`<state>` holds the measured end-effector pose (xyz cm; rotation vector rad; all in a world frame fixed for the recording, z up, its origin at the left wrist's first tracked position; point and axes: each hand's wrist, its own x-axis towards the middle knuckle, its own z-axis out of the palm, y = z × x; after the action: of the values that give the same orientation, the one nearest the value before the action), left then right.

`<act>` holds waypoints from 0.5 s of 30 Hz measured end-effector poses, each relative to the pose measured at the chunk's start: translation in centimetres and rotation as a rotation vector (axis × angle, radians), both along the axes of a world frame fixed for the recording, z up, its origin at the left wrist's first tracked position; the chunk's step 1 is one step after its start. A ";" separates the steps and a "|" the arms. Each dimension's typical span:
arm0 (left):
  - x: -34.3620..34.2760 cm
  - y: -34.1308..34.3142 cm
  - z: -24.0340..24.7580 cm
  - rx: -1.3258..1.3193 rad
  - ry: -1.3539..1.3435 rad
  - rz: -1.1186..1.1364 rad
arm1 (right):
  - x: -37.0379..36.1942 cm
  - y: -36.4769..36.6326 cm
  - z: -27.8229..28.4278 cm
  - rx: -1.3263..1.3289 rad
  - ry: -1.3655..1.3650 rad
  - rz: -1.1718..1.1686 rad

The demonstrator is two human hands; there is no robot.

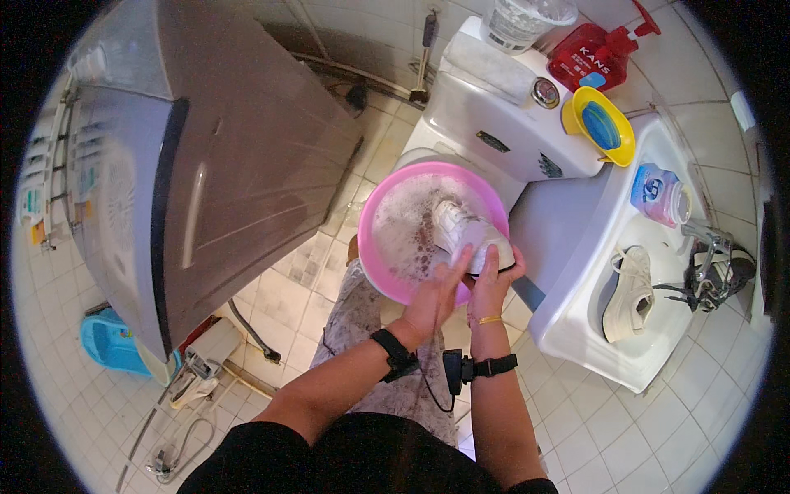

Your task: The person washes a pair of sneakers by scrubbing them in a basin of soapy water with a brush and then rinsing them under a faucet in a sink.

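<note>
The right hand [492,288] clasps the near, rounded end of a white shoe [451,228], thumb and fingers closed about it. The left hand [432,298] lies alongside, its outstretched fingers against the shoe's near side; whether it also pinches something, I cannot tell.

The shoe is over the right part of a pink basin [369,247], slanting from far left to near right, with its held end at the near-right rim. Its upper is pale and looks wet, ridged toward the far end, and a thin dark line edges the rounded end. Whether the far end dips into the water is hard to tell. White foam [399,218] covers much of the greyish water, with brownish patches beside the shoe.

The basin's far-right edge is just beside the white toilet [461,103]. To the right, the washbasin [568,317] puts its front edge near the right hand; a second off-white shoe [629,300] lies in it. On the left, a strip of tiled floor [300,267] separates the basin from a large grey-brown appliance [247,148]. A patterned trouser leg [339,329] borders the near-left rim, so the widest room is above the foam, left of the shoe.
</note>
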<state>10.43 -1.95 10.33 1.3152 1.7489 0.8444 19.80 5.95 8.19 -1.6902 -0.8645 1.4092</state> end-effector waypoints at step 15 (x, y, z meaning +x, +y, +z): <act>-6.3 0.1 -7.1 -0.210 0.132 0.206 | 0.5 -1.3 -0.9 0.073 -0.129 0.140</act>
<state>4.08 -1.82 3.26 1.0862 2.0435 0.6748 20.32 4.60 7.28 -1.7072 -1.1128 1.3535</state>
